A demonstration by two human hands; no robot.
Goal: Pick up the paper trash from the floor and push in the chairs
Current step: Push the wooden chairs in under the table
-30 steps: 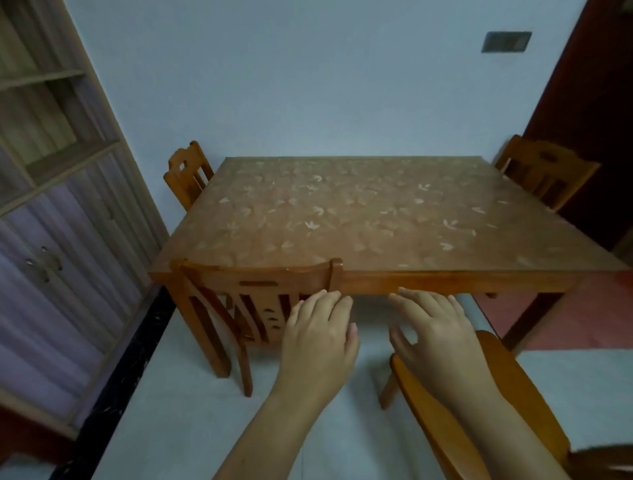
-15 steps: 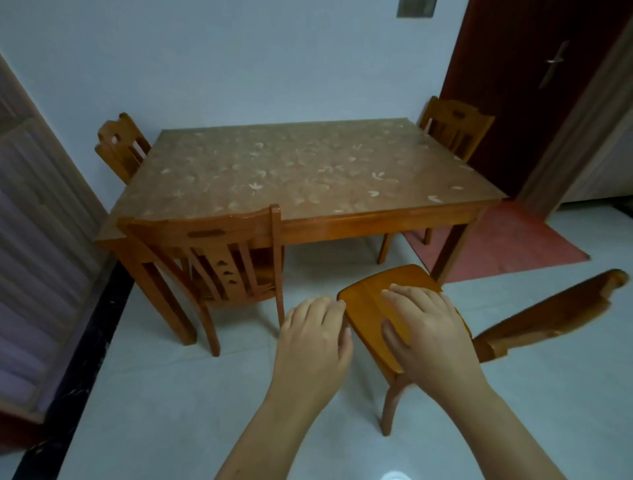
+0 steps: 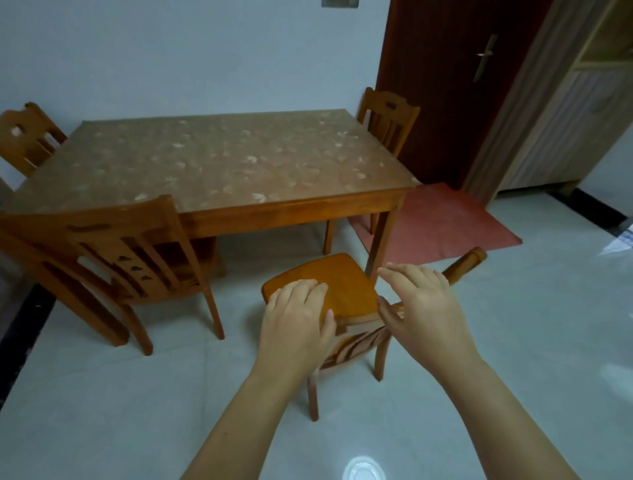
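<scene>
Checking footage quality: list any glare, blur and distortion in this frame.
Head view: glare spot on the floor at the bottom edge; head view: the backrest of the pulled-out chair is smeared; head view: wide-angle bending leans the door at right.

Table (image 3: 239, 164): wooden, brown patterned top, far edge against a pale wall (image 3: 171, 51). Grey plate (image 3: 339, 2) at the wall's top. Door (image 3: 445, 85): dark red, metal handle (image 3: 483, 58). Mat (image 3: 442, 222): red, flat before the door, left edge reaching beneath the table's right end. Floor (image 3: 102, 411): pale tile, black border (image 3: 20, 325) at left. Cabinet (image 3: 565, 120): right of the door.
</scene>
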